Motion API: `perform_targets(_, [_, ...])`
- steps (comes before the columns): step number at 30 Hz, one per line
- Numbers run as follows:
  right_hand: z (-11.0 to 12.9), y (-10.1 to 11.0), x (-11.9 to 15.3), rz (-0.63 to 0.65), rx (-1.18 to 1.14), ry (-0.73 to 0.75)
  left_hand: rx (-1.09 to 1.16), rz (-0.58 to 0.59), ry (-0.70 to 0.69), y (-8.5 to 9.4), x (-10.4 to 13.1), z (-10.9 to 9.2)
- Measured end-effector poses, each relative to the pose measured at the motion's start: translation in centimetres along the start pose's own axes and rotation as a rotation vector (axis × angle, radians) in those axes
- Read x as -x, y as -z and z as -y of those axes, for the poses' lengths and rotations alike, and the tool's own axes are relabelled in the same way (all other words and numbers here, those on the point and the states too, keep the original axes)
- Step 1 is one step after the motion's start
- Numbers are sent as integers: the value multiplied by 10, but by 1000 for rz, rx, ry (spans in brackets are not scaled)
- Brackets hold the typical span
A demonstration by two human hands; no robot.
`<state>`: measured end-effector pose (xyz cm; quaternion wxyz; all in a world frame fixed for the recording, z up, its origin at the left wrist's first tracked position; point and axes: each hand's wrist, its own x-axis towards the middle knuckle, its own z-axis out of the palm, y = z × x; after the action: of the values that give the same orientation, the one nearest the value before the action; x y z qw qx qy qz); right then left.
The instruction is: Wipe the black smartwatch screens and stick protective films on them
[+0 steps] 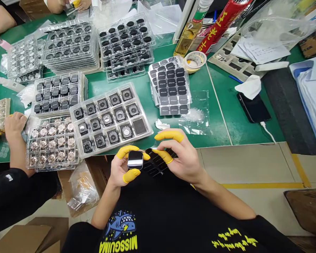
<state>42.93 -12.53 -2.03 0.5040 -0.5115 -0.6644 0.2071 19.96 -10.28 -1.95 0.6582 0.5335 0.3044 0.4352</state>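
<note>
My left hand (118,172), in yellow finger cots, grips a square black smartwatch (135,162) by its edges, its glossy screen facing up. Close beside it, my right hand (185,154), also with yellow finger cots, has thumb and forefinger curled together around what looks like a small clear film (154,144). Under and behind the right fingers hangs a sheet of black stickers (158,167), partly hidden by that hand. Just beyond the left hand lies a clear tray (113,119) of watches, backs up, with one vacant compartment at its right end.
Stacked trays (68,45) of watch parts fill the table's left. Black label sheets (172,88), a tape roll (195,61), a bottle (191,31) and a charging phone (254,107) stand right of centre. A co-worker's hand (14,124) is at far left.
</note>
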Motion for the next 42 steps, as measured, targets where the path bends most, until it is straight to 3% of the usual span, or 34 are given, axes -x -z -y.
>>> perform_targets(3, [-5,-6,8,-92,53,132,46,-16,37,-2,0,-3])
perform_targets(6, [-13,-10,20,-135,83,160,59,-35,66,-3,1,-4])
perform_targets(14, [-16,-3,26,-64,-82,231,82,-44,-24,7,-3,-4])
perform_targets(20, [-2,9,19,-42,-271,16,-33,-78,-91,15,-13,3])
perform_targets(26, [-3,5,17,-56,-383,-189,23,-27,5,15,-10,13])
perform_targets(31, [-6,1,18,-90,-421,-184,93,-44,81,23,-6,6])
perform_targets(37, [-9,-4,16,-101,-401,-217,73,29,114,27,-6,7])
perform_targets(42, [-16,-4,19,-70,-298,-44,90,-83,139,20,-8,18])
